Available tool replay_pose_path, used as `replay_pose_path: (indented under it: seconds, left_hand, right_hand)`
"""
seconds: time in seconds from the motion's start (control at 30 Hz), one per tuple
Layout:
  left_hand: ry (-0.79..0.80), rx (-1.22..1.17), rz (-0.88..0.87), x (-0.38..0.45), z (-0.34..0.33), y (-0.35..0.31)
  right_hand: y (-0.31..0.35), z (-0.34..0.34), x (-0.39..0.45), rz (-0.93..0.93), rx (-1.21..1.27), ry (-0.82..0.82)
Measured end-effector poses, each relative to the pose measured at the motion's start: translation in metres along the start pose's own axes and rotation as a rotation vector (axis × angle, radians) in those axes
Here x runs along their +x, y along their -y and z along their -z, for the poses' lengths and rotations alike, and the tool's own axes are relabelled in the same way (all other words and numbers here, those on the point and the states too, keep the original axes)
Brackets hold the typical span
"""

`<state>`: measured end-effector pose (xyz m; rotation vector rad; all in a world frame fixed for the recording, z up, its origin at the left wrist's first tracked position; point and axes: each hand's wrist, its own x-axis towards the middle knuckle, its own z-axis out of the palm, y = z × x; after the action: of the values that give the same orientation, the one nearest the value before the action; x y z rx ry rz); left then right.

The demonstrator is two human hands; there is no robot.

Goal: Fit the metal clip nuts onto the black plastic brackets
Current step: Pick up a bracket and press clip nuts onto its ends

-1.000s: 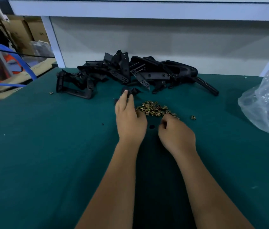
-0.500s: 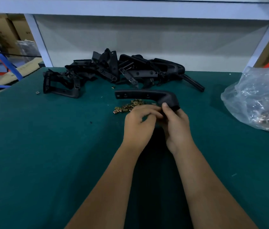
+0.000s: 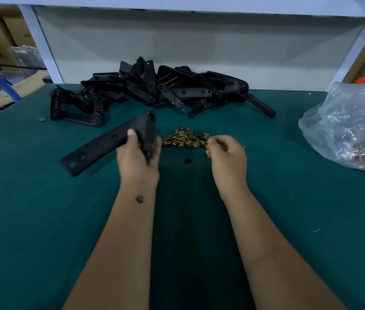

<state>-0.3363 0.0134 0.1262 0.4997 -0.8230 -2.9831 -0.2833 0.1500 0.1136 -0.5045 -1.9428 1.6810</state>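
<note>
My left hand [image 3: 137,163] grips a black plastic bracket [image 3: 101,147] at its thick end, just above the green mat. The bracket's long flat arm, with several holes, points down and left. Right beside that hand lies a small heap of brass-coloured clip nuts [image 3: 183,138]. My right hand [image 3: 228,162] hovers at the heap's right edge with its fingers curled in, and its fingertips seem to pinch a single clip nut [image 3: 208,151]. A pile of several more black brackets [image 3: 154,90] lies behind the heap at the back of the table.
A crumpled clear plastic bag [image 3: 351,128] holding more metal parts sits at the right edge. One stray clip nut [image 3: 42,119] lies at the far left of the green mat [image 3: 42,220]. White frame posts and a pale back panel close off the table's rear.
My hands were together on the bracket; they have now parted. My left hand swung the bracket to the left, and my right hand moved right to the heap of clip nuts.
</note>
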Motion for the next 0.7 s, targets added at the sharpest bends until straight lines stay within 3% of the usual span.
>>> replay_pose_path:
  seconds: [0.1, 0.2, 0.27, 0.33, 0.57, 0.7]
  left_hand:
    - [-0.04, -0.119, 0.028, 0.006, 0.008, -0.013]
    - [-0.017, -0.145, 0.082, 0.008, 0.007, -0.011]
    - [0.016, -0.114, 0.104, 0.008, 0.005, -0.008]
    - [0.035, -0.088, 0.115, 0.01, 0.005, -0.005]
    - [0.079, -0.029, 0.134, 0.01, 0.004, -0.001]
    - [0.115, 0.01, 0.174, 0.004, 0.001, 0.002]
  right_hand:
    - [-0.003, -0.003, 0.006, 0.154, -0.303, 0.043]
    - [-0.007, -0.014, 0.009, 0.322, -0.684, 0.263]
    - [-0.011, -0.022, 0.011, 0.367, -0.987, 0.394]
    - [-0.014, -0.026, 0.012, 0.362, -1.131, 0.445]
    - [-0.011, -0.019, 0.01, 0.505, -0.997, 0.197]
    - [-0.009, -0.016, 0.007, 0.529, -0.921, 0.217]
